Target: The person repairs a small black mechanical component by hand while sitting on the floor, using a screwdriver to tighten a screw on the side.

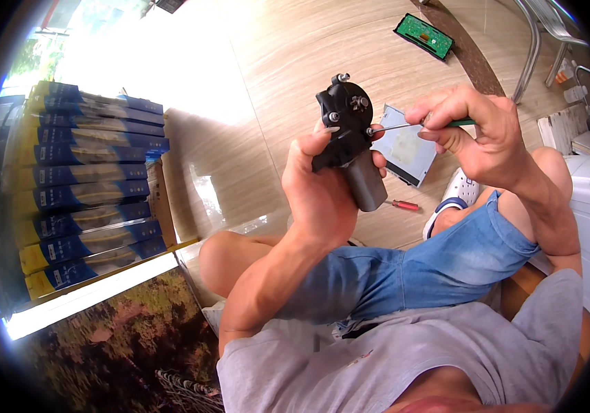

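Note:
A wiper motor (344, 117) with a black round gear housing and a grey cylindrical body (365, 184) is held up in front of my knees. My left hand (322, 186) wraps round it from below, thumb on the housing and fingers behind it, partly hidden. Between the fingertips of my right hand (477, 134) is a thin screwdriver (398, 127) with a green handle, lying nearly level. Its tip meets a small metal post or bolt on the right edge of the housing. Other metal studs stick out of the housing's face.
On the tiled floor lie a flat grey metal panel (408, 148), a red-handled screwdriver (405, 205) and a green circuit board (425, 37). Stacked blue and yellow boxes (92, 193) stand at left. A metal chair leg (534, 51) is at far right, a white plastic container (587, 206) beside my right arm.

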`<state>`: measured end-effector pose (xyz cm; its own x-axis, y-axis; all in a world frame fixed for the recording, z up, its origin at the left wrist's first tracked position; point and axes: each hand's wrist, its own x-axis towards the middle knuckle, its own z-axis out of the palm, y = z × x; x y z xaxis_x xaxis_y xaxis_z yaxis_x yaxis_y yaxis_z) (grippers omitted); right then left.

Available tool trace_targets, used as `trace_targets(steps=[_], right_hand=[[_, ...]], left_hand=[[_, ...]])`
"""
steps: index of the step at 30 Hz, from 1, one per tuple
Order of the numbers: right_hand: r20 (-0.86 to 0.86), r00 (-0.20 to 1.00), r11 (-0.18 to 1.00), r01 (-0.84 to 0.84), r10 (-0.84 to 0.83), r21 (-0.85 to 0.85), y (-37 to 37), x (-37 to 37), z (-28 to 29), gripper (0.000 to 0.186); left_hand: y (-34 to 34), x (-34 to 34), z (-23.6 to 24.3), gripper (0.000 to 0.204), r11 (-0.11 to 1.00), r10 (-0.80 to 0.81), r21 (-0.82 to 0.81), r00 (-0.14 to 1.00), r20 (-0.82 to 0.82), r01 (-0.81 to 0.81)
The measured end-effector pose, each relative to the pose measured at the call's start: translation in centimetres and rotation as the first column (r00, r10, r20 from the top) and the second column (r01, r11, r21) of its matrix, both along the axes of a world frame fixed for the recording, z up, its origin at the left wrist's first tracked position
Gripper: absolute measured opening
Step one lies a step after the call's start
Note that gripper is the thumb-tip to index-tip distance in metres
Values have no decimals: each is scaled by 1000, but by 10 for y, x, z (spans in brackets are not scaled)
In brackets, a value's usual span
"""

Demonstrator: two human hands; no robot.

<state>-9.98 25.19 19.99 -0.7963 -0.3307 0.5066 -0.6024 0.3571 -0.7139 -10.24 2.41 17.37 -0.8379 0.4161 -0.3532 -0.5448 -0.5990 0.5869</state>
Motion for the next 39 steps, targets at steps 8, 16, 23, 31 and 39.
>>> trace_targets(steps=[8,16,23,31,39], right_hand=[[-65,998,1000,-9,7,-28,-3,1,-5,14],[-62,996,998,-64,64,-5,11,-1,20,16],[26,998,978,62,-58,-198,19,-11,11,18],[30,996,962,90,-86,-256,12,-13,5,13],[41,997,963,73,-65,-259,10,-12,5,14]], left_hand=[[-1,2,1,57,1000,-17,-12,1000,-14,16],[-1,0,-2,59,998,-38,46,999,-4,38],[5,4,-4,61,992,-110,61,994,-22,111],[7,7,0,62,990,-122,72,991,-49,125],[6,10,4,61,992,-112,56,992,-51,115]])
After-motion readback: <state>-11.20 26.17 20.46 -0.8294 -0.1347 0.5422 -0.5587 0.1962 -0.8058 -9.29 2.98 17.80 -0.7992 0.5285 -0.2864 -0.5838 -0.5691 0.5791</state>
